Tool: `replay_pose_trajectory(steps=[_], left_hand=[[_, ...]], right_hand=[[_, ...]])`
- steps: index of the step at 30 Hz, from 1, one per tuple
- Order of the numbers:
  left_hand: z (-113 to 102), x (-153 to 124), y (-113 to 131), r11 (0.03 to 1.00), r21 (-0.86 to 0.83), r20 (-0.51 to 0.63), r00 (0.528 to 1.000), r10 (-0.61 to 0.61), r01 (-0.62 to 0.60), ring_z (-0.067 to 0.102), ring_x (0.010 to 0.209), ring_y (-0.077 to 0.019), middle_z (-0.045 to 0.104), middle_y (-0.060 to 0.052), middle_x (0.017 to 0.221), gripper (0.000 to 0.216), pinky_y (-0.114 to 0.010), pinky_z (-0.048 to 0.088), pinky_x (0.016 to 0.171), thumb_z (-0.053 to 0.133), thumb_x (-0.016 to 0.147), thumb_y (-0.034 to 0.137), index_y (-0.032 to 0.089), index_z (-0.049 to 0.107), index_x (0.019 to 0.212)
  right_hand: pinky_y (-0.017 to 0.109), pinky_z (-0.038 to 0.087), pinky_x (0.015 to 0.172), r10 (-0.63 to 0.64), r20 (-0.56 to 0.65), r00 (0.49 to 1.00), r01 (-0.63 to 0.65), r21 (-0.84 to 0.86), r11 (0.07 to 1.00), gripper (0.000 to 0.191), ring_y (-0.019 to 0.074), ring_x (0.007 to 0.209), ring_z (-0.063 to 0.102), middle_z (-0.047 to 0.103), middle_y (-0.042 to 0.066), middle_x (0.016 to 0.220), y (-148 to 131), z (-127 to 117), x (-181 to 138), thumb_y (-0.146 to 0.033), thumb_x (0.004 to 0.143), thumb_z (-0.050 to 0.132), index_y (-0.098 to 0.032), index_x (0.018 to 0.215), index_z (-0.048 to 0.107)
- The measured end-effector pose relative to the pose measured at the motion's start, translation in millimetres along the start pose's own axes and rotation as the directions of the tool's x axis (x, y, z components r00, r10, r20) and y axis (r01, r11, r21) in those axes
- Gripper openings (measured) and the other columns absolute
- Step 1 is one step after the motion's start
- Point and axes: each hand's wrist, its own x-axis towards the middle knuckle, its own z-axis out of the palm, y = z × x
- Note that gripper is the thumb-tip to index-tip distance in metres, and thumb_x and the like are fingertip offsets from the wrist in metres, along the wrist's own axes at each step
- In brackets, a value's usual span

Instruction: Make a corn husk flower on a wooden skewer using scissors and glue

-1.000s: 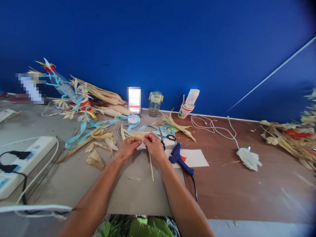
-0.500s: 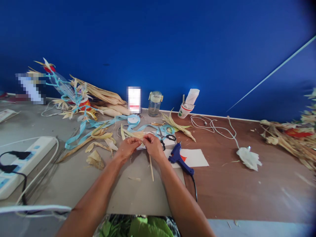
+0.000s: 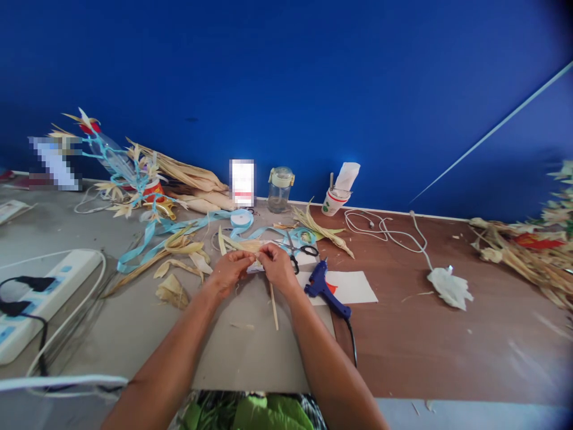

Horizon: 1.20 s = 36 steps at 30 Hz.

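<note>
My left hand [image 3: 233, 270] and my right hand [image 3: 276, 266] meet above the grey mat, both closed in a pinch with fingertips almost touching. Between them is a small piece of pale corn husk, mostly hidden by the fingers. A thin pale husk strip [image 3: 274, 310] slants down toward me from under my right hand; its upper end is covered. Just beyond the fingers lie more pale husk [image 3: 246, 245] and black-handled scissors [image 3: 294, 263]. To the right of my right hand, a blue glue gun [image 3: 319, 280] rests partly on a white card [image 3: 358, 288].
Light blue ribbon [image 3: 138, 248] with its roll [image 3: 242, 218] and loose husks [image 3: 172, 291] lie left and ahead. A power strip [image 3: 54, 304] is at left. A glass jar [image 3: 280, 194] and paper cup [image 3: 333, 202] stand by the blue wall. White cable [image 3: 403, 242] coils at right.
Both hands stay pinched at nearly the same place, with only slight finger movement. The whole view has shifted very slightly; nothing else has moved.
</note>
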Motion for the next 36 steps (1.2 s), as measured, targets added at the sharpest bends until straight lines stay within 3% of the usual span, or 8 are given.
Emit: replay_pose_trajectory(steps=[6,21,36], left_hand=[[-0.5,-1.4,2.3,0.999,-0.009,0.009,0.999,-0.035,0.035,0.034,0.043,-0.0037,0.049,0.004,0.055,0.031,-0.020,0.026,0.042,0.078,0.053,0.037,0.013,0.063,0.067],[0.5,-1.1,0.5,0.999,0.047,0.038,0.999,-0.013,0.012,0.031,0.044,-0.0037,0.045,0.005,0.054,0.029,-0.019,0.026,0.043,0.075,0.057,0.037,0.013,0.059,0.063],[7.7,-3.8,3.7,0.999,-0.017,-0.068,0.997,-0.029,0.028,0.033,0.042,-0.0038,0.046,0.006,0.051,0.016,-0.019,0.024,0.042,0.068,0.053,0.026,0.014,0.056,0.058]], right_hand=[[0.024,0.036,0.061,-0.012,-0.008,1.000,0.012,-0.030,0.999,0.007,0.0121,0.059,0.044,0.053,-0.003,0.062,-2.5,-0.3,-1.3,-0.023,0.073,0.052,-0.019,0.068,0.055],[0.026,0.036,0.063,-0.006,0.010,1.000,0.006,-0.034,0.999,0.006,0.0141,0.061,0.048,0.054,-0.003,0.063,-2.4,1.3,-1.7,-0.021,0.072,0.053,-0.021,0.067,0.055],[0.026,0.036,0.064,-0.053,-0.003,0.999,0.052,-0.046,0.998,0.007,0.0145,0.063,0.048,0.054,-0.002,0.065,2.4,7.0,-3.3,-0.022,0.075,0.050,-0.021,0.068,0.052]])
